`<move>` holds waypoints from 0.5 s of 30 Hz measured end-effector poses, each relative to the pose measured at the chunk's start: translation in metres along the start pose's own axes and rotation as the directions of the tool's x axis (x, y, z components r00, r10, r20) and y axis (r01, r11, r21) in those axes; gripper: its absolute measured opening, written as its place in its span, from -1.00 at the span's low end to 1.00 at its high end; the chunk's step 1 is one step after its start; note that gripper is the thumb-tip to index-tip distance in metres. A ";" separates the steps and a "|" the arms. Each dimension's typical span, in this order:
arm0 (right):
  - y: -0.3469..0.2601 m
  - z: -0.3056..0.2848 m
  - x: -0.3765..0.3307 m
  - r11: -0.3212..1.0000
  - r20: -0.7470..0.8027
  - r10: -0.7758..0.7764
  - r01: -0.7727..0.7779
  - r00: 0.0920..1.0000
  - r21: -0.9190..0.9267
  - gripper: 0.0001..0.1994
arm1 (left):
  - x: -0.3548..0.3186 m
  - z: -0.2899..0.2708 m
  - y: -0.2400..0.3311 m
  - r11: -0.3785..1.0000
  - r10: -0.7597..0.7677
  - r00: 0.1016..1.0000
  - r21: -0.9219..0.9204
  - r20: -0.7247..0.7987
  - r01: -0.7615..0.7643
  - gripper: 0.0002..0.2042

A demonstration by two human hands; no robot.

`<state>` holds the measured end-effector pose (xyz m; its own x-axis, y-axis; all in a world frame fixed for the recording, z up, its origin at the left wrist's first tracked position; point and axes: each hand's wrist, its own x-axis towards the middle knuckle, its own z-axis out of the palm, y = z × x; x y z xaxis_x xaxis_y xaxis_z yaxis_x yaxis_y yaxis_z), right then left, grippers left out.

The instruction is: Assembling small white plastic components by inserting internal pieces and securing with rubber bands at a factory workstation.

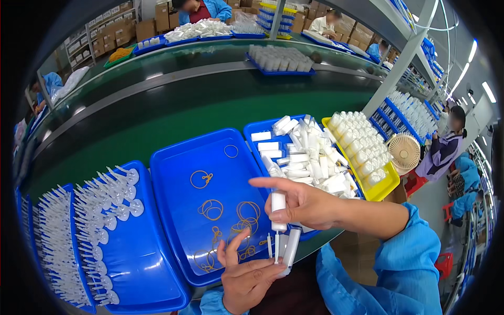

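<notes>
The right hand (302, 202) comes in from the lower right of the frame in a light blue sleeve, with the forearm nearly level. Its forefinger points left, and its thumb and other fingers are clamped on a small white plastic tube (278, 210), which stands upright in the lower middle of the frame. The left hand (247, 275) rises from the bottom edge with the palm turned up. Its fingers are closed around a little bundle of thin white plastic pieces (286, 249), perhaps three or four; the view is too small to count them surely. The tube is just above this bundle.

Under the hands lies a shallow blue plastic tray (178, 173) with about eight or nine thin yellow rubber bands (211, 209) scattered in it. On its right, a second blue tray (257, 126) is heaped with many white tubes. Next comes one yellow tray (380, 191) packed with white caps. At the lower left, two more blue trays (142, 262) hold rows of white nozzle parts. All stand on the dark green desk (157, 115).
</notes>
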<state>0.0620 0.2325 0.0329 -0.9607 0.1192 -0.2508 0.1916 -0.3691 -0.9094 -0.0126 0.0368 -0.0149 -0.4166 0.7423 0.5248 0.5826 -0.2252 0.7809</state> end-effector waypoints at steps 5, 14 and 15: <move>-0.002 0.002 -0.007 1.000 -0.073 0.009 -0.008 0.997 0.003 -0.48 | 0.001 0.002 -0.004 1.000 -0.020 0.999 -0.006 0.035 0.021 -0.85; -0.017 -0.013 -0.024 0.822 -0.025 -0.069 0.043 0.997 -0.568 -0.58 | -0.003 0.006 -0.010 1.000 0.027 0.996 0.004 0.085 -0.028 -0.85; -0.019 -0.013 -0.025 0.879 -0.034 0.034 -0.046 0.999 -0.475 -0.56 | -0.004 0.007 -0.010 0.999 0.033 0.996 0.000 0.082 -0.033 -0.85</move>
<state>0.0854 0.2488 0.0517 -0.9462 0.1377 -0.2928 0.3082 0.1077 -0.9452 -0.0120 0.0406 -0.0268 -0.3386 0.7838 0.5206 0.5959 -0.2495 0.7633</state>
